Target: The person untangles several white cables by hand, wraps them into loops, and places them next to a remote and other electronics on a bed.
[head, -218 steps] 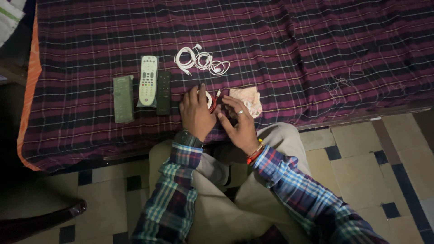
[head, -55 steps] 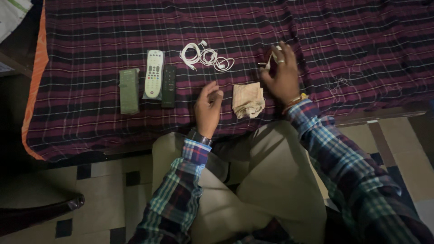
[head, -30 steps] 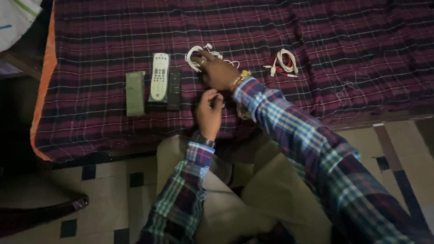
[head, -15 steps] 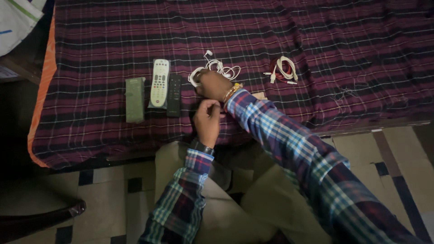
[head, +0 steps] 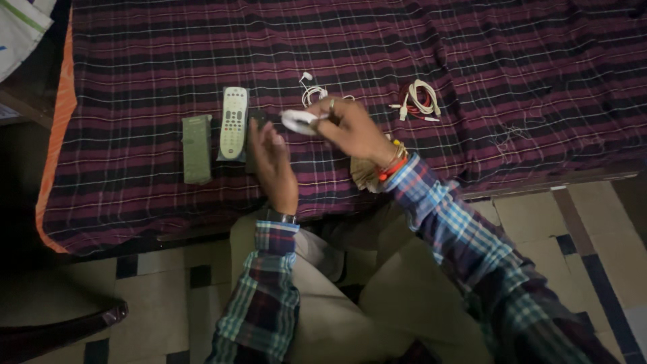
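Note:
My right hand point(head: 350, 129) grips a bunch of white earphone cable point(head: 300, 121), lifted just above the checked maroon bedsheet point(head: 472, 54). The rest of the cable point(head: 311, 89) trails back on the sheet. My left hand point(head: 273, 165) is open, fingers spread, right below the bunch and partly over a black remote point(head: 255, 120). A folded beige cloth point(head: 367, 176) shows under my right wrist.
A white remote point(head: 233, 123) and a green box point(head: 196, 148) lie left of my hands. A coiled white and red cable point(head: 418, 101) rests to the right. The bed edge runs across the front, with tiled floor point(head: 552, 236) below and my knees against it.
My right hand has pulled the white earphone cable toward me and lifted it. My left hand has opened and slid left over the black remote.

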